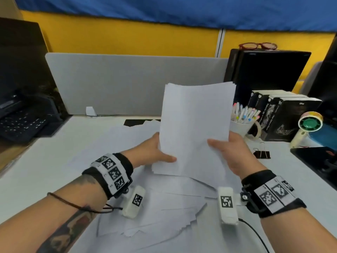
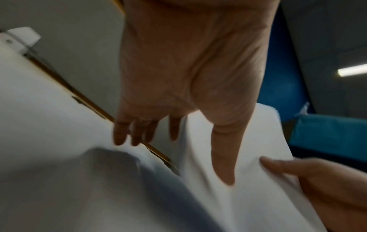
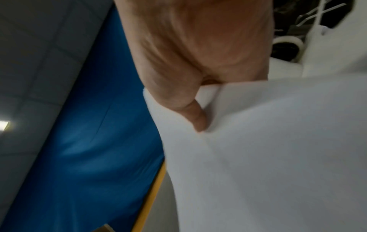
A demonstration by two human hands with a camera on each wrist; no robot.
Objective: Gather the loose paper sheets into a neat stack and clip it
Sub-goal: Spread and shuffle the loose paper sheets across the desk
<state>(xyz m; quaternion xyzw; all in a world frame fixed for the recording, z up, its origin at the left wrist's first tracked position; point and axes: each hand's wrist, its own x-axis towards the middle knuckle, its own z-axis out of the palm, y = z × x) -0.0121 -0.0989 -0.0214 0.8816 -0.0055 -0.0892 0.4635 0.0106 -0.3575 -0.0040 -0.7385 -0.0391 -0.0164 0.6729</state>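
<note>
I hold a stack of white paper sheets (image 1: 197, 121) upright over the desk, its lower edge just above the scattered sheets. My left hand (image 1: 158, 152) pinches its lower left edge, thumb on the front. My right hand (image 1: 228, 145) grips the right edge the same way. In the left wrist view my left thumb (image 2: 224, 164) presses on the stack (image 2: 258, 141). The right wrist view has my right thumb (image 3: 198, 119) on the paper (image 3: 278, 157), with the fingers hidden behind it. More loose sheets (image 1: 164, 207) lie fanned on the desk. A black binder clip (image 1: 262, 153) sits to the right.
A grey divider panel (image 1: 127, 83) runs along the back of the white desk (image 1: 36, 170). A dark keyboard (image 1: 21, 121) is at the left. At the right stand a pen cup (image 1: 240, 123), a tape roll (image 1: 255, 132), black books (image 1: 284, 114) and a small hand fan (image 1: 308, 125).
</note>
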